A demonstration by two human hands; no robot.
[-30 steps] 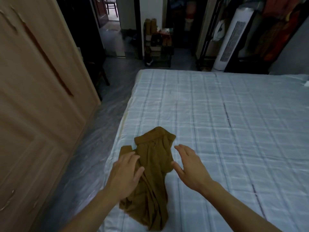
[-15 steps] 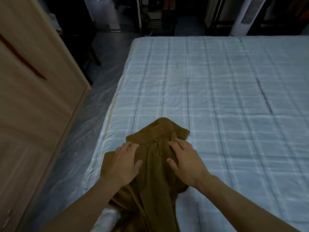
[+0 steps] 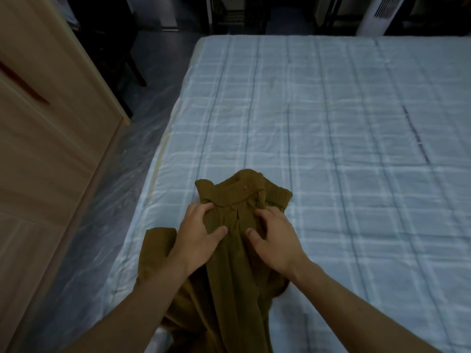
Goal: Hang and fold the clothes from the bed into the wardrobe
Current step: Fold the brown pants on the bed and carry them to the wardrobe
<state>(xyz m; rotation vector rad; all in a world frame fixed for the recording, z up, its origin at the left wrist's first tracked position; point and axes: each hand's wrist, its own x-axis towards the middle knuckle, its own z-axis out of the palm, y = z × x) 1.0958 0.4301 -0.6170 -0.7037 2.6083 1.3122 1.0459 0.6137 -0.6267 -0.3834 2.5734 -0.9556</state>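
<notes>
An olive-brown garment (image 3: 229, 276) lies crumpled on the near left part of the bed (image 3: 331, 128), collar end pointing away from me and its lower part hanging over the near edge. My left hand (image 3: 200, 238) is on the garment's left shoulder area, fingers curled into the cloth and thumb pressing it. On the right side, just below the collar, my right hand (image 3: 276, 238) grips the fabric the same way. The wardrobe (image 3: 51, 128) stands shut at the left.
The bed has a pale blue checked sheet. A narrow strip of floor under plastic film (image 3: 142, 138) runs between bed and wardrobe. A white tower fan (image 3: 377, 14) and dark furniture (image 3: 237, 14) stand beyond the far end of the bed.
Both hands came down from hovering over the garment onto it, and their fingers have curled into the cloth. My view has tilted down and moved closer.
</notes>
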